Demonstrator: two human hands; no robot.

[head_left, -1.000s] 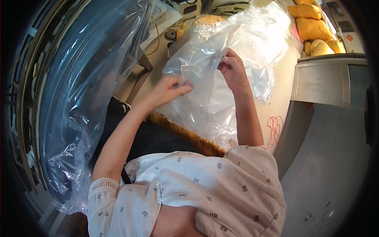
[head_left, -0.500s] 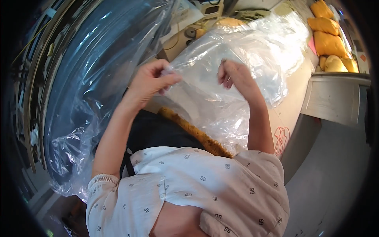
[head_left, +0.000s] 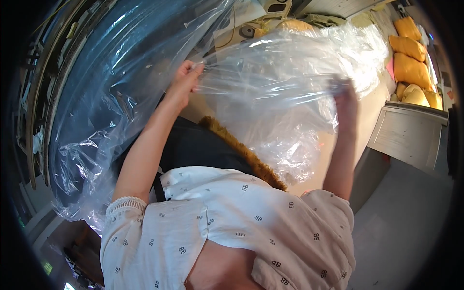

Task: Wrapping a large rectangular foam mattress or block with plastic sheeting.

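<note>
A large clear plastic film (head_left: 275, 77) spreads across the workspace in loose, shiny folds. Pinched in my left hand (head_left: 187, 81) is a gathered edge of it, with the fingers closed. Stretched creases run from there across to my right hand (head_left: 344, 91). That hand is smeared by motion, but the film draws taut to its fingers, which appear closed on it. Below the film, a strip of brown fuzzy material (head_left: 244, 155) lies by the dark cloth at my lap.
At the left, more clear film (head_left: 111, 72) hangs over a dark surface beside long rails (head_left: 46, 96). Yellow bundles (head_left: 411, 67) are stacked at the far right above a pale cabinet (head_left: 405, 135). A pale machine part (head_left: 246, 32) stands at the back.
My right hand has swung to the right, away from my left hand, and the film between them is now drawn out. The left hand has moved slightly farther away.
</note>
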